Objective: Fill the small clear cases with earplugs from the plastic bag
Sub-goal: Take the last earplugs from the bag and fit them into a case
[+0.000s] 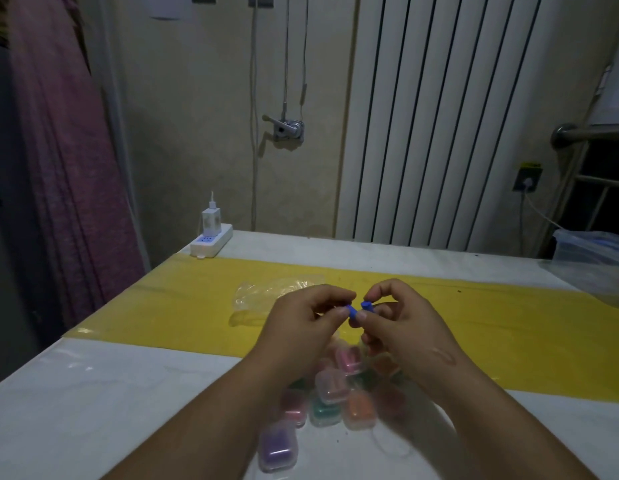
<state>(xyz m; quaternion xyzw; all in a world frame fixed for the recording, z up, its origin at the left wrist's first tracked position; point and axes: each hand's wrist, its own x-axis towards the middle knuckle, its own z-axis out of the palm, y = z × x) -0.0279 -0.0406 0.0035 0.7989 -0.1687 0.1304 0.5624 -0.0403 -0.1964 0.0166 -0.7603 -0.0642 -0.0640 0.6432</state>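
The left grip (pixel 301 327) and the right grip (pixel 405 320) are raised above the tabletop (pixel 93 410), fingertips facing each other at frame centre. The left grip pinches one blue earplug (pixel 351 310) between thumb and forefinger; the remaining fingers are curled. The right grip pinches a second blue earplug (pixel 367 305) in the same manner. The two earplugs sit just beside each other; contact between them cannot be confirmed. The plastic bag (pixel 277 294) lies flat and crumpled on the yellow sheet (pixel 162 306), at 11 o'clock from the left grip and partly hidden behind it. The small clear cases (pixel 330 389) are clustered on the tabletop at 6 o'clock from both grips, between the forearms, and appear blurred. Their visible contents are pink, green and orange. One case with purple contents (pixel 278 445) lies at 7 o'clock from the cluster, nearest the person. A white power strip (pixel 211 242) with a charger plugged in occupies the far tabletop corner at 10 o'clock. A clear plastic container (pixel 592 251) stands at 2 o'clock near the right edge.
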